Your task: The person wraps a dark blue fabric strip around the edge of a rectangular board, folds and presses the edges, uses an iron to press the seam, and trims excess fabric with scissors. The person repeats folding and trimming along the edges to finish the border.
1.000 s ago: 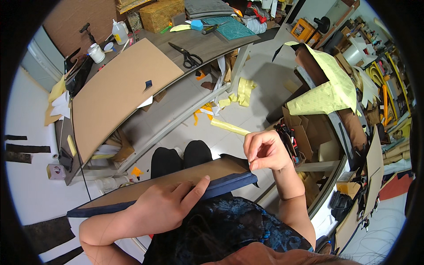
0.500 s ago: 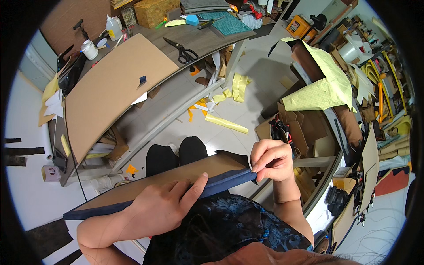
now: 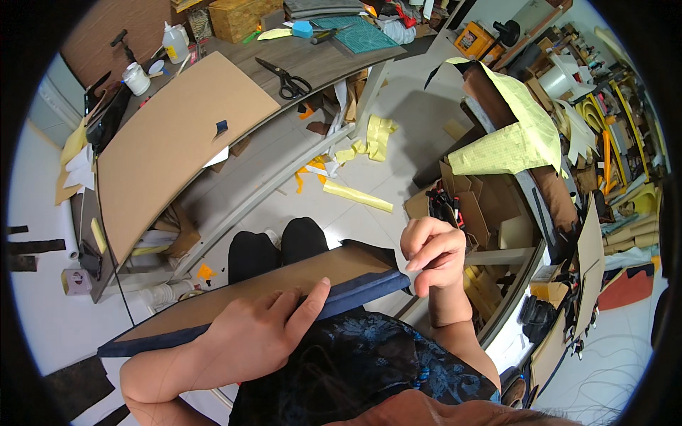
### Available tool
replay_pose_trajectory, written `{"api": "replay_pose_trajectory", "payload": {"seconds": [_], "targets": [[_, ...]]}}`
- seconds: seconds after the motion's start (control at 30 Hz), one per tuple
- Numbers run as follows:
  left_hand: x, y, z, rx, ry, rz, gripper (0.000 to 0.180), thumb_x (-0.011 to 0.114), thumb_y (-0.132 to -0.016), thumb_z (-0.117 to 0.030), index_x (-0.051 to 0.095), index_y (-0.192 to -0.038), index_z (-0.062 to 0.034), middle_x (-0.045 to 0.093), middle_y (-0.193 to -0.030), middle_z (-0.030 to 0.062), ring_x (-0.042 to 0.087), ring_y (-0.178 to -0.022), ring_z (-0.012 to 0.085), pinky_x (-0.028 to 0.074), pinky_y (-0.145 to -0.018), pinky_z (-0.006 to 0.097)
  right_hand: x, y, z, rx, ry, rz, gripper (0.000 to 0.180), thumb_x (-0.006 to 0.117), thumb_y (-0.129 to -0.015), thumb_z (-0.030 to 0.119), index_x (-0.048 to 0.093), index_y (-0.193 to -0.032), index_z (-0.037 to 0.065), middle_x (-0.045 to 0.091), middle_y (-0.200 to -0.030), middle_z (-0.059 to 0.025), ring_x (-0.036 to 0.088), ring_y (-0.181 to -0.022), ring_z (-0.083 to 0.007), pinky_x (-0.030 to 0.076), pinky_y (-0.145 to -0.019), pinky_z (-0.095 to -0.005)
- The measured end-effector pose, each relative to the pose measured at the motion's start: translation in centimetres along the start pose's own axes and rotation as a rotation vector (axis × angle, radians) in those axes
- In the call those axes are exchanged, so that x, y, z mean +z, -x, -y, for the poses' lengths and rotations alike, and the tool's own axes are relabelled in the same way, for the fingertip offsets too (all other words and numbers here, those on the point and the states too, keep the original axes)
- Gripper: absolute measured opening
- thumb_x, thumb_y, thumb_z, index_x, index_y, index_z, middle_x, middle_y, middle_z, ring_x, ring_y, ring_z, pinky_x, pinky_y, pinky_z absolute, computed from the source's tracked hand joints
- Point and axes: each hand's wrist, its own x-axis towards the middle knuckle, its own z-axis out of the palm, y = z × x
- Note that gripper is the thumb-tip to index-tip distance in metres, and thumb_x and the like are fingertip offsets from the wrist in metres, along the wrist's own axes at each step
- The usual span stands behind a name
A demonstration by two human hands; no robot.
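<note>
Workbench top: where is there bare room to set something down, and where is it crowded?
Bare wood lies on the workbench between the big cardboard sheet and the scissors. The far edge is crowded with the glue bottle, white jar and green cutting mat.

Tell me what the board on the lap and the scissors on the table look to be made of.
Board: looks like cardboard, with a matte brown face and what seems dark blue cloth or paper wrapped over its edge, under the left hand. Scissors: dark blades, probably metal, with black handles that look plastic.
</note>
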Motion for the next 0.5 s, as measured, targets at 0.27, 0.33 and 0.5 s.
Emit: {"api": "replay_pose_trajectory", "payload": {"seconds": [0.27,0.33,0.5], "targets": [[-0.1,0.0,0.0,-0.011,0.035,0.028,0.081,0.068,-0.071,-0.004,0.037,-0.146,0.0068,0.060,-0.091,0.0123,0.064,-0.070,0.0254,0.051,-0.051,0.034,0.3,-0.3,0.4,0.073,0.047,0.107,0.026,0.090,-0.068,0.010,0.077,-0.088,-0.001,0.063,-0.080,-0.0079,0.058,-0.072,-0.0207,0.045,-0.065,-0.0327],[-0.1,0.0,-0.1,-0.012,0.036,0.020,0.081,0.068,-0.071,-0.004,0.038,-0.145,0.0068,0.060,-0.091,0.0126,0.064,-0.070,0.0255,0.051,-0.051,0.034,0.2,-0.1,0.2,0.054,0.030,0.118,0.028,0.090,-0.069,0.011,0.077,-0.090,-0.001,0.062,-0.081,-0.0086,0.057,-0.072,-0.0206,0.045,-0.065,-0.0329],[-0.2,0.1,-0.1,0.011,0.003,-0.019,0.080,0.068,-0.071,-0.004,0.039,-0.145,0.0066,0.061,-0.094,0.0133,0.065,-0.070,0.0260,0.052,-0.051,0.034,0.6,1.4,-1.7,0.047,-0.320,-0.140,0.033,0.084,-0.081,0.019,0.074,-0.103,-0.004,0.060,-0.086,-0.0105,0.053,-0.071,-0.0194,0.044,-0.065,-0.0326]]}}
